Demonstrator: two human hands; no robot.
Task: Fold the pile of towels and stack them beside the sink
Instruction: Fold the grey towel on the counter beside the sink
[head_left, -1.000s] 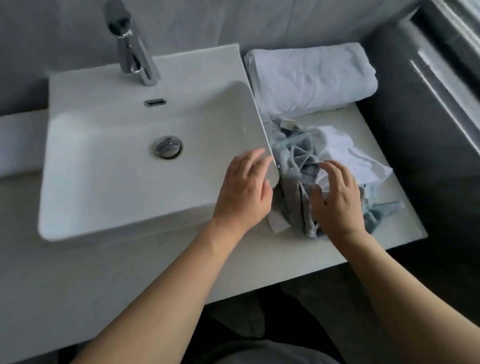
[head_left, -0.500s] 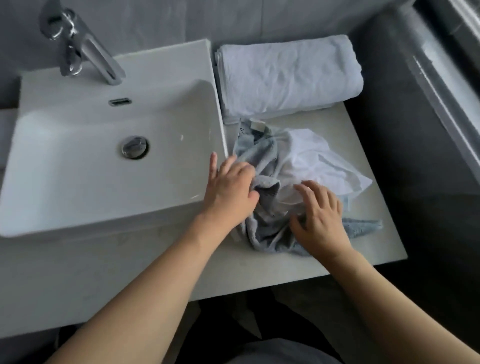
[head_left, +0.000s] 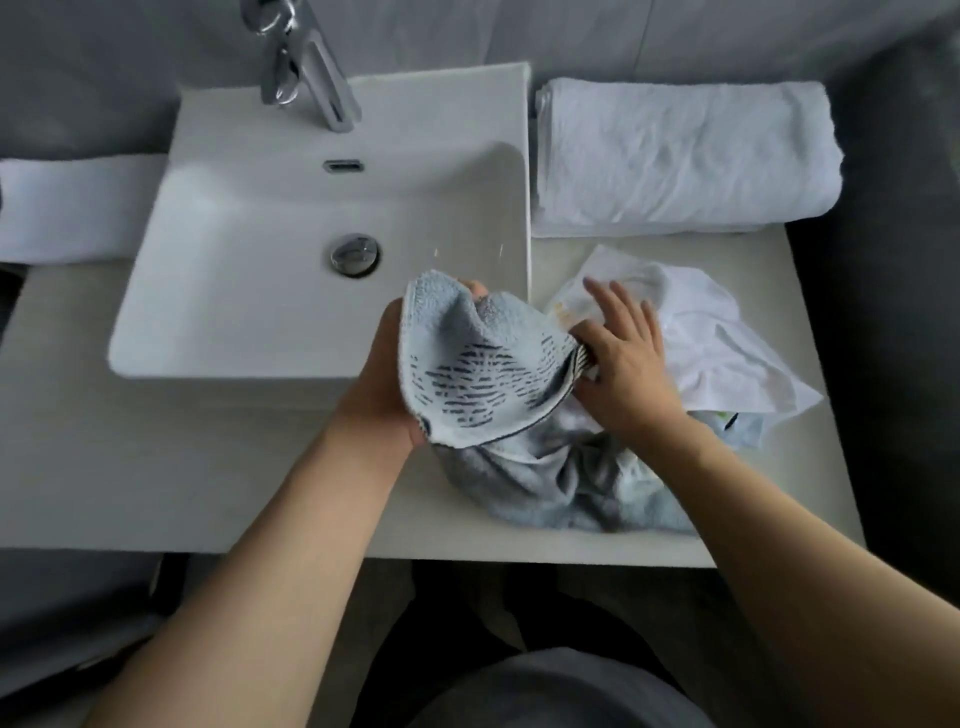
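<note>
A pale blue towel (head_left: 478, 364) with dark dashed stripes is lifted over the sink's front right corner. My left hand (head_left: 384, 374) grips its left edge, mostly hidden behind the cloth. My right hand (head_left: 626, 353) pinches the towel's right corner between thumb and palm side, its fingers stretched over a crumpled white towel (head_left: 727, 343). The rest of the blue-grey cloth (head_left: 566, 483) lies bunched on the counter below my right wrist. A thick white towel (head_left: 680, 156) lies folded at the back, right of the sink (head_left: 260, 332).
A chrome tap (head_left: 311, 67) stands at the sink's back. Another white towel (head_left: 72, 208) lies left of the sink. The counter (head_left: 208, 467) ends at a front edge near my body; a dark wall rises to the right.
My left hand has lifted the blue striped towel up out of the pile and over the sink's corner. My right hand slid to its right corner and took hold.
</note>
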